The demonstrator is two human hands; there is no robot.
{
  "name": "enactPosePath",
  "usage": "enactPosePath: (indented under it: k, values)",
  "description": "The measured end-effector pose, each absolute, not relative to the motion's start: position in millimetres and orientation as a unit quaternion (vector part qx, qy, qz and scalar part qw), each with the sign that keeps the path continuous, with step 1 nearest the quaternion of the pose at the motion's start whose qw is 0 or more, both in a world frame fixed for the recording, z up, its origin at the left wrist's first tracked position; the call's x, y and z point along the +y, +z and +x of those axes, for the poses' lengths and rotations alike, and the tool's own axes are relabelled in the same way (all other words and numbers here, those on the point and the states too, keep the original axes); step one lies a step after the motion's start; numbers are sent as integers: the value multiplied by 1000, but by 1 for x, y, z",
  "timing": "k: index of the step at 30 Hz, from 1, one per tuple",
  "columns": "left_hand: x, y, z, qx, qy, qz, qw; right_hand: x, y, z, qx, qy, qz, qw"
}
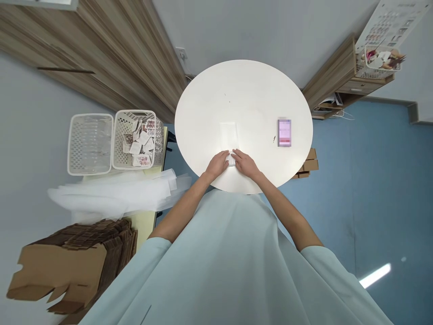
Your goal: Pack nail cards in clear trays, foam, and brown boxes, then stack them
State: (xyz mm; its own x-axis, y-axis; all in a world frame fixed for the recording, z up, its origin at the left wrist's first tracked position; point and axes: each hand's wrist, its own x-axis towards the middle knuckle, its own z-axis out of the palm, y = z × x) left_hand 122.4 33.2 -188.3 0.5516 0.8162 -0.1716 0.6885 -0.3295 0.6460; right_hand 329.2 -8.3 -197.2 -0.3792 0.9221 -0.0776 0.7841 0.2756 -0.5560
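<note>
My left hand [218, 165] and right hand [246, 165] are positioned at the near side of the white table [260, 88], a bit left of ctr. Both hands: fingers bent, tips converging on a small white bundle [232, 161] from left & right, w/ a narrow gap btwn. hands. Pinching vs. pressing only: cannot tell. Bundle lies flat on tabletop, btwn. my fingers; contents cannot be made out. A thin white sheet [229, 133] extends from bundle toward far side.

Phone [284, 133], screen lit pink, lies on right part of table, well apart from my hands. Dark mark [274, 139] just left of phone.

Left of table: perforated white basket [118, 140] w/ small packets [139, 143]; 2nd basket [70, 144] adjacent, further left, w/ clear items. Near these: stack of translucent sheets [125, 192]; nearer still, stacked cardboard [64, 266].

Right side, far: wood cabinet [333, 67], w/ white bin [363, 70] on top. Brown boxes [309, 164] sit by table's right edge, lower than tabletop.
</note>
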Motion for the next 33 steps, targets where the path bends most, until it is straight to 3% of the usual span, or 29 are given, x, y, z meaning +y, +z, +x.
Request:
enactPosePath:
  k: [5,11,16,23,33]
  values:
    - [-16,-191,111,448,106,810,362,-68,-198,333,-779,287,-534,160]
    - [-57,-188,100,438,76,812,379,-99,-193,339,-812,283,-498,112]
    - [-43,-187,102,458,69,789,404,-88,-187,344,-807,298,-497,114]
    - [-10,-189,108,596,103,646,466,-54,-179,339,-683,350,-620,159]
    - [6,-191,129,663,80,637,386,-13,-196,330,-621,313,-699,166]
